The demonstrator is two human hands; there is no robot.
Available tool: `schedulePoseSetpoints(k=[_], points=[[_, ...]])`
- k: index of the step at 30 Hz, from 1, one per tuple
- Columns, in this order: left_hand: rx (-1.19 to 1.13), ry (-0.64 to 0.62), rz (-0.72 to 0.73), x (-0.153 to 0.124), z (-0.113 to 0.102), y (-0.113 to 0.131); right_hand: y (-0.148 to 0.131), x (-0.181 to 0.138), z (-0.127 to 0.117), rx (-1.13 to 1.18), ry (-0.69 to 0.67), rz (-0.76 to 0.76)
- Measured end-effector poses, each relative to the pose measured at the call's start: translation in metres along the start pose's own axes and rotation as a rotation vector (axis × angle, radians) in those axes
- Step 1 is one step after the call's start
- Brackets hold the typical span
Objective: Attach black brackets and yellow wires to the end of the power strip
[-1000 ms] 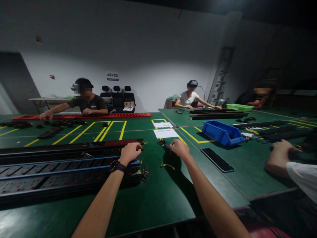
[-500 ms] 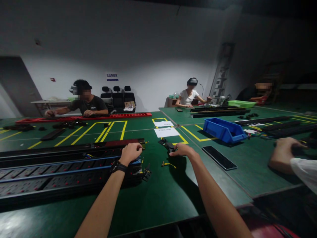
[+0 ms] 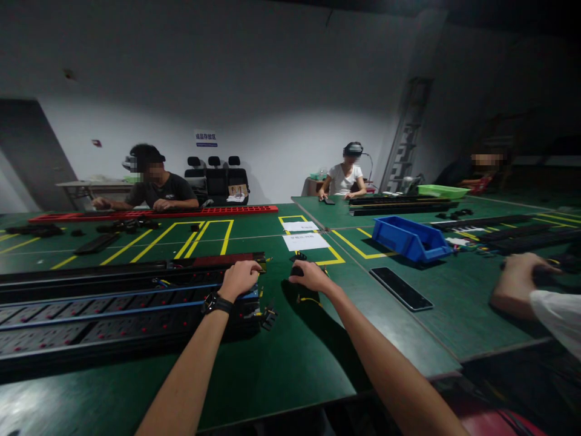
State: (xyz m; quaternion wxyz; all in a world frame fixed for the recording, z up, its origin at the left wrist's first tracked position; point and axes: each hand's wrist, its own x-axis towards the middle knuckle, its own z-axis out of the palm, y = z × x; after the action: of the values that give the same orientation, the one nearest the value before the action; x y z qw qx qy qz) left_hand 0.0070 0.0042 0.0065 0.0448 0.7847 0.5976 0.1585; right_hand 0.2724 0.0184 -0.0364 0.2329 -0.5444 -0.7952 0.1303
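Green surface makes up the table [image 3: 272,375], and long black socket strips [image 3: 136,321] lie side by side along its left part, turned so that their ends come right up to the hands. The left hand [image 3: 240,281] rests on those ends, fingers bent downward, which probably keeps the strips steady; whether the fingertips also pinch something, I cannot tell. The right hand [image 3: 313,277] has a narrow grip, thumb and fingers around a black piece [image 3: 296,271], low over the table and just beyond a yellow wire [image 3: 311,300]. The fingers hide much of this piece, so its shape is unclear; a hold with the fingertips seems to suit something so small. A black clip [image 3: 269,318] sits at the strips' near corner, handy for either hand. Farther off, white paper [image 3: 305,242] lies flat by yellow tape [image 3: 336,262], perhaps to label that patch. A blue bin [image 3: 411,239] and a dark phone [image 3: 401,289] lie to the right, likely there to be out of the arms' way
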Motion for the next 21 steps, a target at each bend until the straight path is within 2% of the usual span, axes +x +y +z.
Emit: schedulePoseSetpoints(k=[4,9,15,21], points=[[-0.003,0.008,-0.006,0.0,0.001,0.0,-0.012,0.009,0.019,0.212,0.094,-0.097],[0.002,0.022,0.006,0.0,0.002,-0.001,-0.032,0.024,0.046,0.428,0.199,0.082],[0.009,0.034,0.021,-0.001,0.005,-0.002,-0.045,0.031,0.073,0.668,0.169,0.108],[0.019,0.035,0.041,-0.001,0.005,-0.003,-0.045,0.033,0.084,0.873,0.092,0.084]])
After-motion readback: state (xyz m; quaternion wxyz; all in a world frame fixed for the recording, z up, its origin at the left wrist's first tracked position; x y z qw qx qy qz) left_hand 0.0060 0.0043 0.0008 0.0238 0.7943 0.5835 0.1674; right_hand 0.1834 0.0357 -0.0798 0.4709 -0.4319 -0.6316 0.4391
